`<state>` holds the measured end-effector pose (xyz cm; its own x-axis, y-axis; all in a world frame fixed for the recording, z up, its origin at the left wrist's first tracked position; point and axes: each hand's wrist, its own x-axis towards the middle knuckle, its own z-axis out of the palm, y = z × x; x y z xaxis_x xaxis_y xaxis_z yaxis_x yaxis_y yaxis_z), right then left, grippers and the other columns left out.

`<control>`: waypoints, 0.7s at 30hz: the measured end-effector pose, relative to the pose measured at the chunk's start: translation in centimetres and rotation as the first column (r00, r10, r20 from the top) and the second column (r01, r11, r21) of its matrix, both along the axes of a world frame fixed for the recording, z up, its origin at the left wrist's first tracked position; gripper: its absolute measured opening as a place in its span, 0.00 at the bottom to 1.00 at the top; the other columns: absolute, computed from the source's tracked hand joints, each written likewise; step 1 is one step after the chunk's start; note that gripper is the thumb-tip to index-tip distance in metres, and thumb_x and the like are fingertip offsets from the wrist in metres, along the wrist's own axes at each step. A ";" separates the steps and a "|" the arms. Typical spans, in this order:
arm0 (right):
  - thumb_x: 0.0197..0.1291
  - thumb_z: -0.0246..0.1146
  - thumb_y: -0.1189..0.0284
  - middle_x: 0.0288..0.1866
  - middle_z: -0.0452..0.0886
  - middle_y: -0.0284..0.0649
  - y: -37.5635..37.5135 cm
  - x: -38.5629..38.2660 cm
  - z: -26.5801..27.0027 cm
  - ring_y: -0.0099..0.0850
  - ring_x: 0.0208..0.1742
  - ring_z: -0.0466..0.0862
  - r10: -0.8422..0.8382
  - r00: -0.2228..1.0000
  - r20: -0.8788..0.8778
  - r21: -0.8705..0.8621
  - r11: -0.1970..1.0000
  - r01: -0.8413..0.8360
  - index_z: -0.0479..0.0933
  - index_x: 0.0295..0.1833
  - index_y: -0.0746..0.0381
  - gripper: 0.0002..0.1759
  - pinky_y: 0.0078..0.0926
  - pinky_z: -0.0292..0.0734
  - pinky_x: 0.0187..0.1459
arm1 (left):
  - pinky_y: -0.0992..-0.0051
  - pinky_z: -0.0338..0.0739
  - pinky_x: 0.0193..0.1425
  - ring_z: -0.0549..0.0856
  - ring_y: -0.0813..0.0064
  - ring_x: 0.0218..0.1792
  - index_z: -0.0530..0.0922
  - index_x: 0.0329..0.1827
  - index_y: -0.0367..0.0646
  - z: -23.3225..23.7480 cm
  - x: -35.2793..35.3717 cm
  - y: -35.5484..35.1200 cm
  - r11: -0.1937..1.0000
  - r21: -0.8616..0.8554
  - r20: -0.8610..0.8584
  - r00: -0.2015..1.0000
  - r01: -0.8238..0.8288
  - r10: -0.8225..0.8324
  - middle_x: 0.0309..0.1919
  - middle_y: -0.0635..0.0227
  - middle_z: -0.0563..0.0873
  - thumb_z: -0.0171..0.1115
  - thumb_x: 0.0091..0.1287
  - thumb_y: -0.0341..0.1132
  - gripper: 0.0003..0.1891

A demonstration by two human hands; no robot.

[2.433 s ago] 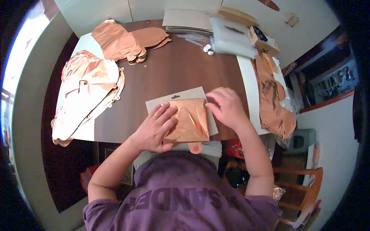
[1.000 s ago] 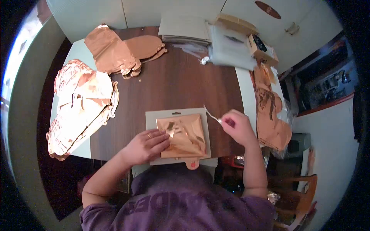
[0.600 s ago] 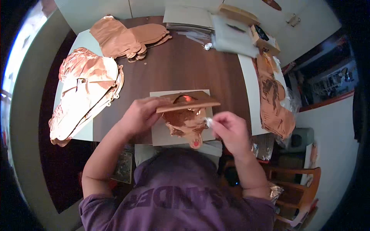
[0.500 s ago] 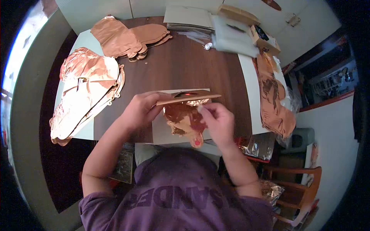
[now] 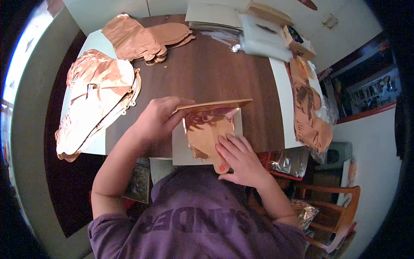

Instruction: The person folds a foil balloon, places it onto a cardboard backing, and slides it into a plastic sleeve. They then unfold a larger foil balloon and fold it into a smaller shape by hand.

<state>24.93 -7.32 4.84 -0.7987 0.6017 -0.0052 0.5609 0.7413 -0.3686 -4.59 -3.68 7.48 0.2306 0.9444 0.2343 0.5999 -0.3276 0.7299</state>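
A rose-gold foil balloon lies partly unfolded on a grey backing card at the near edge of the brown table. My left hand pinches the raised folded flap of the balloon, holding it up and level above the card. Fingers spread, my right hand presses flat on the balloon's lower half, beside its small neck tab with a red mark.
Stacks of flat rose-gold balloons lie at the table's left, back left and right edge. Grey cards, clear bags and a small cardboard box sit at the back. A wooden chair stands to my right.
My left hand lifted the balloon's upper fold off the card. My right hand, which held a small white strip, went under the fold and now presses flat on the balloon's lower part.
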 end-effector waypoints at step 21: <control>0.48 0.73 0.73 0.53 0.81 0.39 0.4 -1.0 -2.2 0.40 0.57 0.79 0.082 0.965 -0.251 0.192 0.981 -0.034 0.83 0.51 0.61 0.21 0.44 0.72 0.62 | 0.61 0.82 0.46 0.87 0.50 0.41 0.82 0.50 0.41 -1.6 -0.3 0.4 0.992 0.085 0.025 0.995 0.096 -0.099 0.39 0.53 0.88 0.64 0.66 0.28 0.10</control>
